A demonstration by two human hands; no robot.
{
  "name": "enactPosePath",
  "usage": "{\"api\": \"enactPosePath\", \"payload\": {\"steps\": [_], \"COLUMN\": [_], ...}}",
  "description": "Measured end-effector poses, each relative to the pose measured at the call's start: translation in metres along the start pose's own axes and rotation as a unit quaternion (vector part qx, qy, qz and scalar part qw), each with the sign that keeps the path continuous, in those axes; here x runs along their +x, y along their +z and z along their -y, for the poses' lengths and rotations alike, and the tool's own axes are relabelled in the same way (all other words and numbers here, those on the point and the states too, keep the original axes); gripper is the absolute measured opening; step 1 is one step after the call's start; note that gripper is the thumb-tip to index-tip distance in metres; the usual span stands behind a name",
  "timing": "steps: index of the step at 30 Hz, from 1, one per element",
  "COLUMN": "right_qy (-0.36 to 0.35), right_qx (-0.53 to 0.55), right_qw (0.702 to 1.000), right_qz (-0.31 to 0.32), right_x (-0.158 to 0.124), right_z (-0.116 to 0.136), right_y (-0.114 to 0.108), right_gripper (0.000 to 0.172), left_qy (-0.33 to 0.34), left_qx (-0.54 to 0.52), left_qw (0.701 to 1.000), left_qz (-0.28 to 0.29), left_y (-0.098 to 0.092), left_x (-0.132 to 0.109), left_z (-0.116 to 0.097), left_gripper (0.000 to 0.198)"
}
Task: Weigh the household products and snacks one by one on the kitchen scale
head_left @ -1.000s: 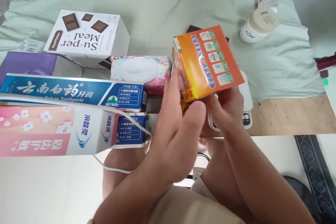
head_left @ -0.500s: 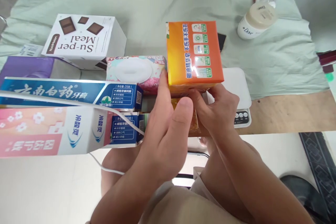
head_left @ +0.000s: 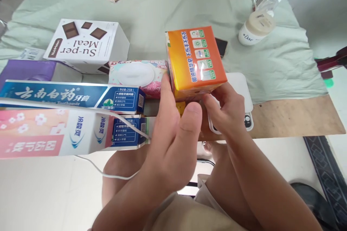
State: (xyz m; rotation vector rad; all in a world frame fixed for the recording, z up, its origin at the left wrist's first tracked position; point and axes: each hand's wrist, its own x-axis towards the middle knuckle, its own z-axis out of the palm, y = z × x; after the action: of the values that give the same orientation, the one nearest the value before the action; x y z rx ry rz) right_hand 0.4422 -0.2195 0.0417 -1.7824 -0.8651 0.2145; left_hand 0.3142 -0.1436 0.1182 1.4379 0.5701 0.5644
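Note:
An orange and yellow pack of soap [head_left: 199, 57] is in the middle of the view, tilted slightly. At its near right corner my right hand [head_left: 223, 110] grips it, fingers bent around the edge and thumb underneath. My left hand [head_left: 173, 140] has its fingers stretched out, with the tips at the pack's left side and the thumb held apart. A pack of wet wipes [head_left: 138, 75] with a white lid lies beside those fingertips. Below the soap pack a small yellow item [head_left: 180, 107] shows in part, mostly hidden by my left hand.
Toothpaste boxes [head_left: 67, 95] lie at left, with a white cable [head_left: 119, 113] across them. Behind stands a white Su-per Meal box [head_left: 86, 43]. A white kitchen scale [head_left: 241, 92], a phone [head_left: 221, 47] and a Dove jar [head_left: 256, 29] are at right. The table's near edge borders my lap.
The soap pack has turned a little counterclockwise and tilted, shifting slightly left, with my right hand moving along. My left hand has stayed nearly in place. The view has shifted slightly.

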Motion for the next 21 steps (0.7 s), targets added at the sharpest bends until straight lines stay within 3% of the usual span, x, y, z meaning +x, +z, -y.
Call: {"api": "enactPosePath", "payload": {"steps": [3,8,13,16,21], "right_qy": [-0.026,-0.087,-0.171,-0.206,-0.235], "right_qx": [0.041,0.062,0.043,0.013,-0.067], "right_qw": [0.997,0.980,0.961,0.960,0.967], "right_qz": [-0.067,-0.166,-0.211,-0.190,-0.070], "right_x": [-0.003,-0.004,0.002,0.004,0.016], "right_z": [-0.005,-0.011,0.013,0.050,0.125], "right_y": [-0.003,-0.013,-0.020,-0.019,-0.005], "right_gripper": [0.049,0.044,0.047,0.047,0.048], "left_qy": [0.009,0.012,0.011,0.017,0.039], "left_qx": [-0.061,-0.048,-0.082,-0.120,-0.155], "left_qw": [0.998,0.997,0.997,0.993,0.985], "left_qz": [0.009,-0.053,-0.009,-0.008,-0.058], "left_y": [-0.003,-0.019,-0.041,-0.055,-0.086], "left_x": [-0.008,-0.032,-0.046,-0.054,-0.063], "left_z": [-0.002,-0.007,-0.036,-0.051,-0.050], "left_gripper": [0.056,0.059,0.061,0.055,0.062]}}
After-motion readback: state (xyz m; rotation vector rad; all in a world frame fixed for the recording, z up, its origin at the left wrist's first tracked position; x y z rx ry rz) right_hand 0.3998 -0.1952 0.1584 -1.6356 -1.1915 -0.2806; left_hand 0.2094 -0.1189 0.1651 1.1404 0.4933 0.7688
